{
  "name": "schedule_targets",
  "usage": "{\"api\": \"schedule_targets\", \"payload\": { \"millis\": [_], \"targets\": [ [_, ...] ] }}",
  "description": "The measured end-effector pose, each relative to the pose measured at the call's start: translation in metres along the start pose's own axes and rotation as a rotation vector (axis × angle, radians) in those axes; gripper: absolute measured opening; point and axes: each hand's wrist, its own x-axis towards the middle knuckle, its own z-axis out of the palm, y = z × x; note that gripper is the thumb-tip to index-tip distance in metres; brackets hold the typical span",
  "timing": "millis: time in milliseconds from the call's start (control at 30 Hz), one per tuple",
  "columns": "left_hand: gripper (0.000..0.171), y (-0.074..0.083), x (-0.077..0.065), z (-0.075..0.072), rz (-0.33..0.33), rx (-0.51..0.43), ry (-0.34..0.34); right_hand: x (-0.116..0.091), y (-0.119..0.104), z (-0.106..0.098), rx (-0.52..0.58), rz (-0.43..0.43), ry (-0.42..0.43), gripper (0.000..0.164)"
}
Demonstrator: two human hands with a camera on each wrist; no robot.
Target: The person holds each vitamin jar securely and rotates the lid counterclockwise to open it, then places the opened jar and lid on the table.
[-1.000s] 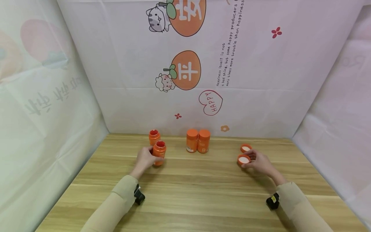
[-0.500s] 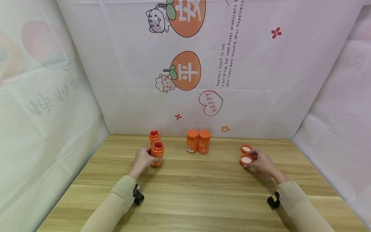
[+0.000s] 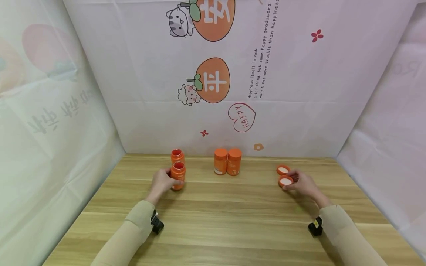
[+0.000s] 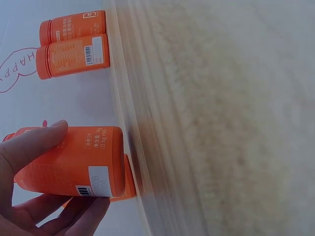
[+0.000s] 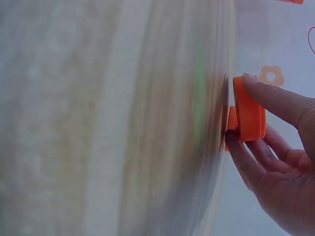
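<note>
My left hand (image 3: pixel 163 182) grips an open orange bottle (image 4: pixel 69 160) around its side, thumb on one face and fingers on the other. The bottle stands upright with its red inside showing at the mouth. Just behind it is a second uncapped orange bottle (image 3: pixel 177 156), partly covered by the first. At the right, my right hand (image 3: pixel 303 183) pinches an orange cap (image 5: pixel 249 109) by its rim, its white inner face turned up in the head view. Another orange cap (image 3: pixel 283 170) lies inside-up right behind the held one.
Two capped orange bottles (image 3: pixel 220 162) stand side by side at the back middle of the wooden table (image 3: pixel 229 221). A white printed sheet (image 3: pixel 149 92) rises behind the table, with similar sheets on both sides.
My left hand has shifted the bottle a little to the left, in front of the other uncapped one. My right hand has moved its cap slightly right, toward the other cap.
</note>
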Motion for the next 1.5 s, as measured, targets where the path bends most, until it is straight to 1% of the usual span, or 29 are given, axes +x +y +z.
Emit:
{"api": "schedule_targets", "payload": {
  "millis": [200,300,433,567,767,1000,1200,1500],
  "targets": [
    [0.049,-0.002,0.000,-0.003,-0.010,-0.013,0.000,0.002,0.004,-0.003,-0.032,0.000,0.003,0.060],
    [0.048,-0.004,0.001,-0.003,-0.013,-0.023,-0.002,0.002,0.006,-0.004,-0.023,0.016,-0.003,0.060],
    [0.047,-0.005,0.002,-0.004,-0.015,-0.012,0.004,0.003,0.007,-0.005,-0.014,0.030,-0.006,0.061],
    [0.049,-0.006,0.004,-0.006,-0.038,-0.009,-0.004,0.004,0.008,-0.005,-0.017,0.041,-0.007,0.061],
    [0.054,-0.009,0.008,-0.007,-0.059,-0.032,-0.024,0.006,0.010,-0.006,-0.020,0.069,0.002,0.060],
    [0.051,-0.013,0.009,-0.008,-0.084,-0.039,-0.020,0.007,0.011,-0.006,-0.016,0.069,-0.016,0.063],
    [0.053,-0.014,0.010,-0.008,-0.091,-0.063,-0.033,0.006,0.009,-0.007,-0.033,0.067,-0.024,0.064],
    [0.055,-0.014,0.013,-0.007,-0.115,-0.040,-0.036,0.006,0.008,-0.007,-0.029,0.070,-0.029,0.062]
  ]
}}
